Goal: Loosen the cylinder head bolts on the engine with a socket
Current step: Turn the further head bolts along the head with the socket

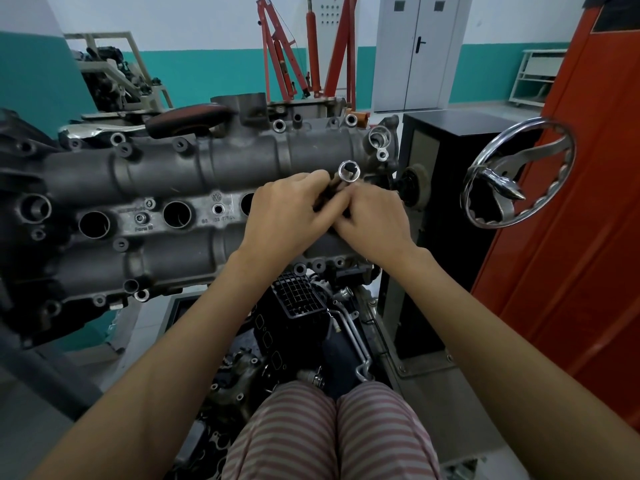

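The grey cylinder head [166, 174] of the engine lies across the middle of the view on a stand, with several round plug wells and bolts along its edges. My left hand [284, 209] and my right hand [374, 220] meet over its right part. Both grip a socket tool between them; its shiny socket [349, 170] sticks up past my fingers with its open end facing the camera. The rest of the tool is hidden inside my hands.
A chrome handwheel [519, 174] of the engine stand sits to the right, beside an orange panel [571, 220]. A red-handled tool [187, 117] lies behind the head. Orange engine hoist legs [277, 64] stand at the back. Loose engine parts [298, 341] lie below.
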